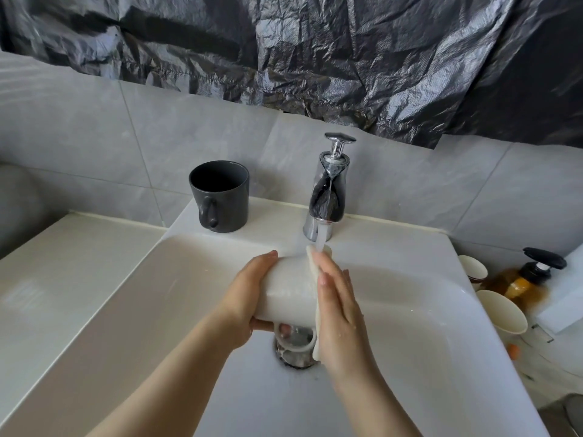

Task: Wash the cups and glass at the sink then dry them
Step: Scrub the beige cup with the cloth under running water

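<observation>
My left hand (249, 294) grips a white mug (285, 288) held on its side over the sink basin (410, 326), its handle pointing down above the drain. My right hand (339, 307) presses a pale sponge cloth (315, 298) flat against the mug's open end, fingers straight. Water runs from the chrome tap (326, 197) onto the top of the cloth. A dark grey mug (220, 200) stands upright on the sink's back ledge, left of the tap.
Two cream cups (501, 310) lie at the sink's right edge beside an amber pump bottle (523, 279). A white counter (63, 279) runs along the left. Grey tiles and black plastic sheeting cover the wall behind. The drain (295, 351) sits below the mug.
</observation>
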Available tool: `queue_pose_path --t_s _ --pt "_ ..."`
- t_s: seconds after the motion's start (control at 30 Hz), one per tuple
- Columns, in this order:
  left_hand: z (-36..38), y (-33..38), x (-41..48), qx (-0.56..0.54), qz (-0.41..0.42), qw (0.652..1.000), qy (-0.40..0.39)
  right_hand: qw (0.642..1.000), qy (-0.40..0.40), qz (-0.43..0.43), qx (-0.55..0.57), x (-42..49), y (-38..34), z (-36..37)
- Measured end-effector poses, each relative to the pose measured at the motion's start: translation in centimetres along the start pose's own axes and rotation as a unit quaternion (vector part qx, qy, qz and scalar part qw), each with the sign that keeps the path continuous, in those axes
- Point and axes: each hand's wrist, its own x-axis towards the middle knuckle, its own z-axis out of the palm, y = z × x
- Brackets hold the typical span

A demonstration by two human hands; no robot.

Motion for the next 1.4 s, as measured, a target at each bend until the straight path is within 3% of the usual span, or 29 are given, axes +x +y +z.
queue_pose_path --t_s 0.17,0.3,0.47,0.5,0.6,0.73,0.87,1.1,1.13,1.2,1.27,1.4 --pt "-0.1 -0.3 -0.1 0.044 0.015 0.998 -0.042 0.987 0.037 0.090 0.126 0.6 -0.8 -0.1" --pt "0.4 -0.5 -0.2 0.040 0.077 0.995 -0.049 0.925 0.109 0.238 0.276 1.2 -0.4 -0.7" --pt "0.7 -1.1 0.0 -0.017 0.113 0.993 0.014 0.887 0.061 0.380 0.253 1.4 0.6 -0.8" --pt "0.8 -1.3 0.2 -0.032 0.113 0.993 0.030 0.892 0.056 0.368 0.257 1.4 0.5 -0.8" --pt "1.0 -1.7 0.2 -0.072 0.052 0.995 0.034 0.940 0.080 0.216 0.252 1.2 -0.2 -0.9" --pt "0.6 -2.2 0.5 -0.064 -0.053 0.995 -0.051 0.991 0.067 0.079 0.082 0.7 0.0 -1.5" --pt "-0.5 -1.3 0.5 0.019 -0.070 0.982 -0.175 0.987 0.070 0.099 0.101 1.2 -0.2 -2.8" --pt "-1.8 -1.4 0.4 0.069 -0.075 0.942 -0.318 0.983 -0.078 0.131 0.105 0.8 -2.1 -4.1" --pt "-1.6 -1.6 0.4 0.060 -0.072 0.945 -0.313 0.985 -0.056 0.125 0.102 0.9 -1.8 -3.8" --pt "-1.1 -2.0 0.7 0.041 -0.072 0.962 -0.262 0.987 0.069 0.114 0.087 1.7 -0.1 -3.1" --pt "-0.5 -2.5 1.3 0.014 -0.086 0.977 -0.197 0.984 0.155 0.088 0.010 2.1 1.3 -2.5" --pt "-0.1 -3.2 2.3 -0.095 -0.091 0.988 -0.084 0.985 0.139 -0.024 -0.101 0.9 2.4 -0.7"
